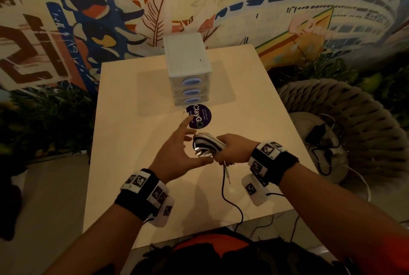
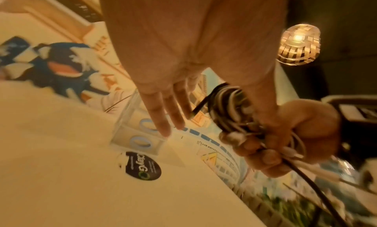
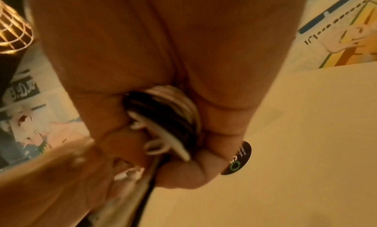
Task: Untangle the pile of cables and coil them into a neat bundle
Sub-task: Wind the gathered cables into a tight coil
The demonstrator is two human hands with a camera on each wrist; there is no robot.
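Note:
A coil of black and white cables (image 1: 207, 144) (image 2: 230, 108) (image 3: 165, 111) is gripped in my right hand (image 1: 232, 148) (image 2: 285, 133) (image 3: 183, 133) above the middle of the table (image 1: 137, 164). A loose black cable end (image 1: 223, 188) with a plug hangs from the fist and trails off the table's front edge. Just left of the coil, my left hand (image 1: 177, 150) (image 2: 169, 111) has its fingers spread and straight and its thumb next to the right fist. It holds nothing.
A white three-drawer box (image 1: 188, 68) (image 2: 140, 130) stands at the back of the table, a round dark ClayGo sticker (image 1: 200, 116) (image 2: 142, 166) (image 3: 237, 159) in front of it. A woven chair (image 1: 343, 124) with other cables is on the right. A painted wall is behind.

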